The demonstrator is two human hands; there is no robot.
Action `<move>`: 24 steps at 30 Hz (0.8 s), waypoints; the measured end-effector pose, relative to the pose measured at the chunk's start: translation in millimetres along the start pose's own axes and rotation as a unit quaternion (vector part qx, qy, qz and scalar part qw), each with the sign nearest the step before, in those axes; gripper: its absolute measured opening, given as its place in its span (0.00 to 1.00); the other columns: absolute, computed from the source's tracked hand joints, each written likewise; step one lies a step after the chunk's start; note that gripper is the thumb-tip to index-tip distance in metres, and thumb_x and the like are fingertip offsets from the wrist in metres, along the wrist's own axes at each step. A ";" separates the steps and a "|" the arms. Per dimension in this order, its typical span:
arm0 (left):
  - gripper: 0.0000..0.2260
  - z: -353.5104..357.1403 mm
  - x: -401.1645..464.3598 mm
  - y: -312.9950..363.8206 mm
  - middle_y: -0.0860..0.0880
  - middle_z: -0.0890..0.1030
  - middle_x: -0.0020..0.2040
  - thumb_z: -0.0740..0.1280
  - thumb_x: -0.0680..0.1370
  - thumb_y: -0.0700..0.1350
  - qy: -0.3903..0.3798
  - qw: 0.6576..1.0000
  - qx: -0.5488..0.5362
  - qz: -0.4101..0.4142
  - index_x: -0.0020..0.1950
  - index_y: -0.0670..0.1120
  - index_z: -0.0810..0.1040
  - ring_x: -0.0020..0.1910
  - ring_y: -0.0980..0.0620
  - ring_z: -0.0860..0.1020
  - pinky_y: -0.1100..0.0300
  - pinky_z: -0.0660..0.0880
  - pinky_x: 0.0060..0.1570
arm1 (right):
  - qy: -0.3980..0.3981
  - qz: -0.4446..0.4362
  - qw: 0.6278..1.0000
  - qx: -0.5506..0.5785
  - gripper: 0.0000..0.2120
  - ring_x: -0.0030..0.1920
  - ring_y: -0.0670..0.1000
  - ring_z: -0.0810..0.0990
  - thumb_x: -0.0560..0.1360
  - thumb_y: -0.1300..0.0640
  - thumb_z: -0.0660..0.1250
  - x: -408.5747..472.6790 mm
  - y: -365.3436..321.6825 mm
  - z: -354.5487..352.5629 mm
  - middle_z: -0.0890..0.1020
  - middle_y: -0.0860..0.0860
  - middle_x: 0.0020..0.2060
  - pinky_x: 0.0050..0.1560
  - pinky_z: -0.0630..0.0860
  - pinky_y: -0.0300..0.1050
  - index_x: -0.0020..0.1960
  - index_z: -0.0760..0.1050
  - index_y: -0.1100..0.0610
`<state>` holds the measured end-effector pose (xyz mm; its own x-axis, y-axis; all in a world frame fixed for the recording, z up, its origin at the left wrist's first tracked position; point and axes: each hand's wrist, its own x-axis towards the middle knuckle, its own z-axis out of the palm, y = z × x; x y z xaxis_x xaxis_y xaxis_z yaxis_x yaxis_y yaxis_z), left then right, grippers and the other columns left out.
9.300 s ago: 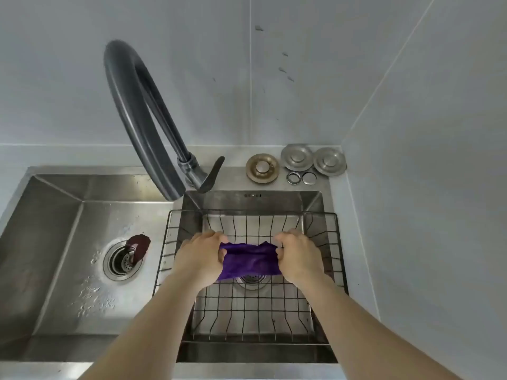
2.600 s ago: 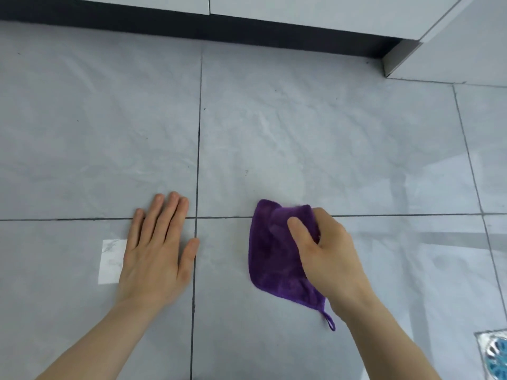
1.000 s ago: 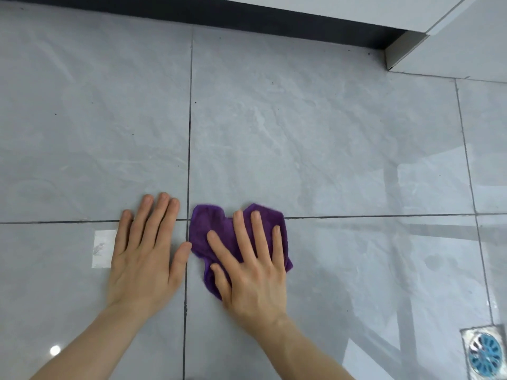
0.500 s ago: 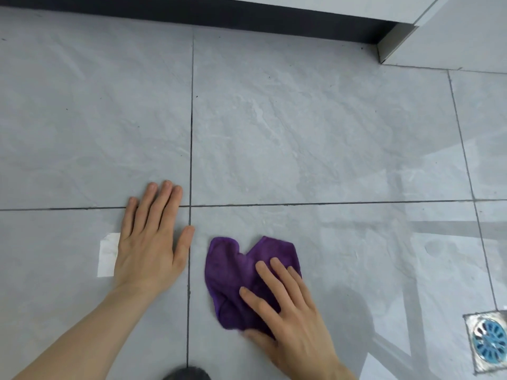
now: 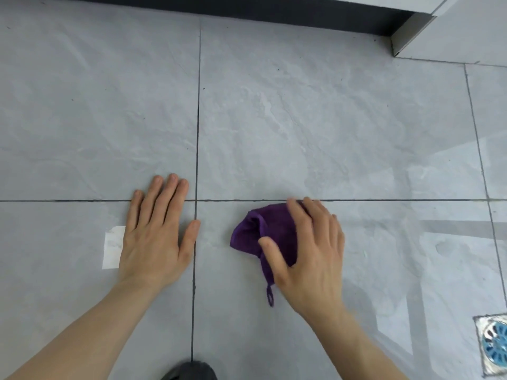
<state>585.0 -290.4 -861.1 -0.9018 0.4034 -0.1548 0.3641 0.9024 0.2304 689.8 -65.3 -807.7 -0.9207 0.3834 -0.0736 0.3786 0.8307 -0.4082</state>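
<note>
Grey tile floor (image 5: pixel 82 119): glossy, with a wet-looking sheen well right of the grout cross (image 5: pixel 196 200). Judged risk: a weight-bearing palm skids.
Left hand (image 5: pixel 156 234): flat on the tile just left of the grout cross, fingers straight, holding nothing. It seems to prop the body, so a slip here would tip the person forward.
Purple cloth (image 5: pixel 258 229): on the tile just right of the grout cross, below its horizontal line. It is bunched, so probably only a small patch wipes and streaks get left.
Hanging loop (image 5: pixel 270 296): trails free below the cloth. It could snag under the wrist and tug the cloth askew.
Right hand (image 5: pixel 310 248): farther right of the grout cross, laid over the cloth's right half, fingers extended and pressing, thumb on the fabric, no pinch. A hard push may slide the cloth out from under it.
Floor drain (image 5: pixel 493 344): far right of the grout cross. A wide sweep might push grit into it.
Cloth, look: deep purple, plush nap, raised fold at the left edge, crumpled middle, right part hidden by the hand.
</note>
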 end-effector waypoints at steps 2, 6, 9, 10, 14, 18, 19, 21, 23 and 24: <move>0.31 -2.3 3.0 1.8 0.48 0.56 0.83 0.54 0.81 0.56 0.005 1.000 -0.001 0.004 0.82 0.46 0.55 0.82 0.48 0.51 0.42 0.50 0.80 | -0.041 -0.026 0.998 -0.030 0.31 0.81 0.59 0.54 0.77 0.35 0.64 -12.0 -0.8 11.8 0.61 0.57 0.79 0.78 0.52 0.67 0.76 0.68 0.49; 0.31 -5.6 3.2 0.4 0.48 0.56 0.83 0.54 0.80 0.56 0.010 1.000 0.008 0.004 0.82 0.46 0.55 0.83 0.48 0.50 0.42 0.50 0.80 | -0.037 0.016 0.998 -0.039 0.28 0.82 0.60 0.46 0.80 0.36 0.60 -10.2 -24.0 38.2 0.55 0.58 0.81 0.77 0.50 0.71 0.77 0.67 0.44; 0.31 -9.3 0.9 -1.2 0.47 0.56 0.83 0.54 0.80 0.54 0.009 1.000 0.005 -0.006 0.82 0.45 0.55 0.83 0.48 0.50 0.42 0.50 0.80 | -0.043 -0.032 0.997 -0.054 0.23 0.82 0.62 0.45 0.82 0.39 0.57 4.3 -65.1 57.3 0.56 0.56 0.82 0.77 0.49 0.72 0.77 0.64 0.40; 0.30 -10.1 -1.4 -2.6 0.47 0.56 0.83 0.53 0.80 0.53 0.008 1.000 0.005 -0.007 0.82 0.45 0.55 0.83 0.48 0.50 0.42 0.50 0.80 | -0.059 -0.061 0.994 -0.068 0.22 0.82 0.62 0.45 0.83 0.40 0.56 -0.8 -75.4 63.3 0.55 0.55 0.82 0.76 0.48 0.72 0.77 0.64 0.39; 0.35 -13.7 -8.6 -10.4 0.46 0.54 0.83 0.55 0.77 0.56 -0.005 1.000 0.017 0.000 0.82 0.44 0.53 0.83 0.47 0.49 0.41 0.49 0.80 | -0.112 -0.122 0.981 -0.105 0.24 0.81 0.64 0.50 0.84 0.41 0.55 -45.4 -65.3 67.3 0.56 0.52 0.82 0.74 0.55 0.74 0.78 0.59 0.39; 0.42 -14.9 -10.2 -8.5 0.46 0.55 0.83 0.56 0.74 0.67 -0.015 0.999 0.031 -0.012 0.82 0.45 0.53 0.83 0.47 0.50 0.42 0.49 0.80 | -0.099 -0.108 0.981 -0.123 0.25 0.81 0.64 0.52 0.82 0.40 0.59 -55.7 -21.1 50.2 0.57 0.52 0.82 0.75 0.54 0.75 0.78 0.60 0.37; 0.40 -14.0 -11.6 -7.7 0.46 0.56 0.83 0.56 0.76 0.65 -0.012 0.999 0.029 -0.013 0.82 0.45 0.54 0.82 0.47 0.50 0.41 0.50 0.80 | -0.092 -0.088 0.984 -0.125 0.25 0.81 0.64 0.51 0.81 0.41 0.60 -52.5 -11.1 46.1 0.57 0.52 0.81 0.75 0.52 0.75 0.77 0.61 0.36; 0.37 -12.4 -13.4 -7.1 0.47 0.56 0.83 0.55 0.78 0.63 -0.009 0.999 0.030 -0.012 0.82 0.45 0.54 0.83 0.47 0.50 0.41 0.51 0.79 | -0.069 -0.045 0.988 -0.132 0.25 0.81 0.65 0.50 0.80 0.41 0.61 -39.2 7.9 37.6 0.58 0.54 0.81 0.75 0.51 0.75 0.76 0.63 0.36; 0.36 -11.7 -13.0 -8.1 0.47 0.55 0.83 0.54 0.78 0.62 -0.012 0.999 0.031 -0.014 0.82 0.45 0.54 0.83 0.47 0.50 0.41 0.50 0.80 | -0.047 -0.008 0.990 -0.134 0.24 0.81 0.64 0.48 0.81 0.43 0.60 -14.8 22.7 31.6 0.57 0.55 0.81 0.75 0.50 0.74 0.76 0.63 0.36; 0.36 -11.9 -12.9 -8.4 0.47 0.55 0.83 0.54 0.78 0.62 -0.013 0.999 0.031 -0.015 0.82 0.45 0.53 0.83 0.47 0.49 0.42 0.49 0.80 | -0.037 0.010 0.990 -0.135 0.24 0.81 0.63 0.47 0.81 0.43 0.59 -0.1 26.9 30.2 0.56 0.55 0.82 0.75 0.50 0.74 0.76 0.63 0.36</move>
<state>590.8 -304.9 -849.6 -0.9065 0.3788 -0.1865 0.3511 0.9216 0.1653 697.2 -55.1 -846.1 -0.9131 0.3792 -0.1499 0.3999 0.9045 -0.1483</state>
